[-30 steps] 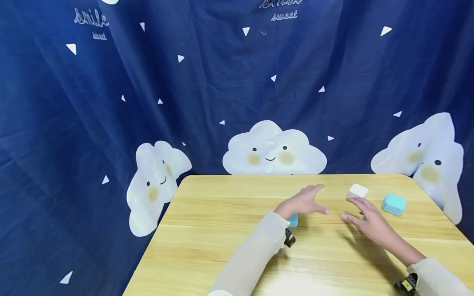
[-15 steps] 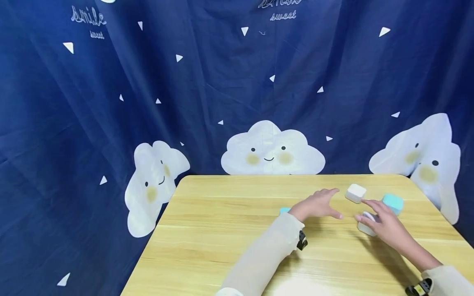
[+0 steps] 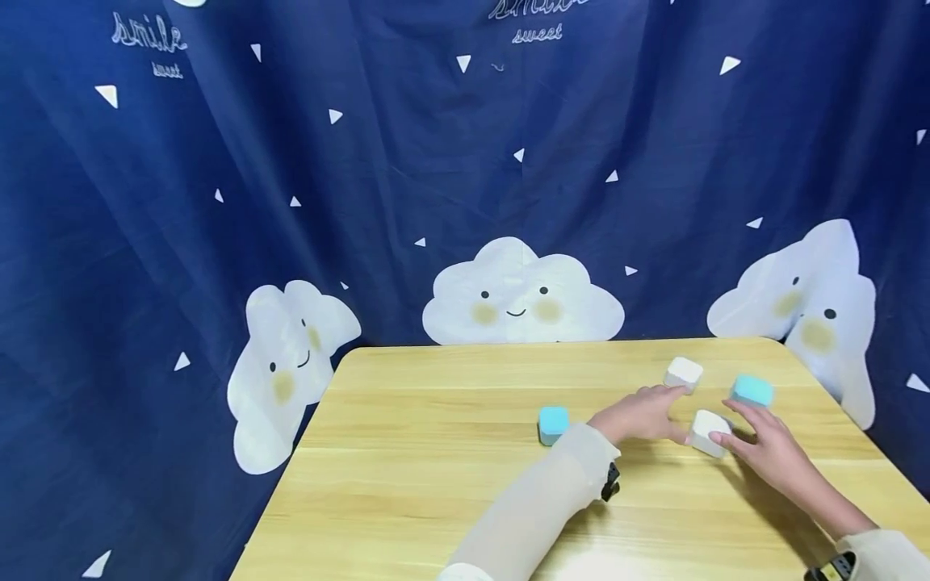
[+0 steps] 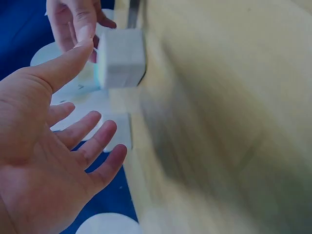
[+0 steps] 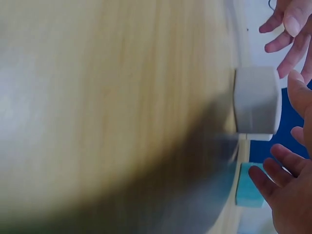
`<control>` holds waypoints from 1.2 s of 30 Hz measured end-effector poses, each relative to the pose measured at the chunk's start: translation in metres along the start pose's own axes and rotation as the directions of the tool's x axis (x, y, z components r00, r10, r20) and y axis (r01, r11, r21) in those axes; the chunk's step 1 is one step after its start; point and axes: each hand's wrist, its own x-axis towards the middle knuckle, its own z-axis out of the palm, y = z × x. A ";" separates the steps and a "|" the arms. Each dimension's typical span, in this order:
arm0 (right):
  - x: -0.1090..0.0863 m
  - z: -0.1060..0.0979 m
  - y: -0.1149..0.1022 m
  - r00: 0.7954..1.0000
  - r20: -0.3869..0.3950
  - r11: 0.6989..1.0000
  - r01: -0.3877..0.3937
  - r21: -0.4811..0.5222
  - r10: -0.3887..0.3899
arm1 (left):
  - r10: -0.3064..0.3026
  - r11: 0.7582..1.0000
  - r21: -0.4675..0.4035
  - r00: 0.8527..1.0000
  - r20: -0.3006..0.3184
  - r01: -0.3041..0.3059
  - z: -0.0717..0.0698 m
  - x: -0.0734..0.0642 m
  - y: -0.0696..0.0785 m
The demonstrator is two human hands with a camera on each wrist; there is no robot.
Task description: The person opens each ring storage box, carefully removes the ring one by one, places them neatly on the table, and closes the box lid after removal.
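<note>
A small white block [image 3: 706, 433] with rounded corners sits on the wooden table between the two hands. My left hand [image 3: 643, 415] is at its left with fingers spread, the thumb pointing at the block. From the right, my right hand [image 3: 772, 450] reaches with its thumb tip right at the block's edge and its fingers extended. In the left wrist view the palm of the left hand [image 4: 53, 141] shows, holding nothing. The right wrist view shows the right hand [image 5: 292, 175] with loosely bent fingers beside the white block [image 5: 257, 100].
A second white block [image 3: 683, 374] stands behind the left fingertips. One light-blue block [image 3: 752, 390] lies beyond the right hand, another [image 3: 554, 424] left of the left wrist. The table [image 3: 407, 484] ends at a dark blue curtain [image 3: 407, 161] with cloud prints.
Both hands have shifted right over the table. The nearer white block, earlier covered by the right hand, and the left light-blue block now show plainly. The head view has turned slightly right.
</note>
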 end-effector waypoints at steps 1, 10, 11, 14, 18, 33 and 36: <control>-0.001 0.000 0.002 1.000 0.005 1.000 -0.002 0.002 0.002 | 0.010 1.000 0.013 1.000 0.008 -0.010 0.004 0.001 0.001; -0.007 0.007 0.020 0.999 -0.006 0.998 0.042 -0.042 -0.042 | 0.116 0.993 -0.033 0.993 0.014 -0.116 0.020 0.009 0.011; -0.007 0.007 0.021 0.999 -0.006 0.998 0.046 -0.048 -0.046 | 0.124 0.991 -0.049 0.992 0.012 -0.123 0.021 0.010 0.011; -0.007 0.008 0.023 0.999 0.002 0.998 0.040 -0.053 -0.040 | 0.116 0.989 -0.089 0.993 0.007 -0.115 0.023 0.014 0.011; -0.007 0.008 0.025 0.999 0.026 0.999 0.025 -0.037 -0.024 | 0.125 0.983 -0.136 0.992 0.006 -0.123 0.029 0.018 0.010; -0.008 0.008 0.025 0.999 0.038 0.999 0.037 -0.022 -0.037 | 0.018 1.000 0.008 0.999 -0.049 -0.018 0.041 0.022 0.009; -0.008 0.009 0.023 0.998 0.048 0.999 0.049 -0.002 -0.049 | 0.011 1.000 -0.009 0.997 -0.072 -0.012 0.041 0.019 0.006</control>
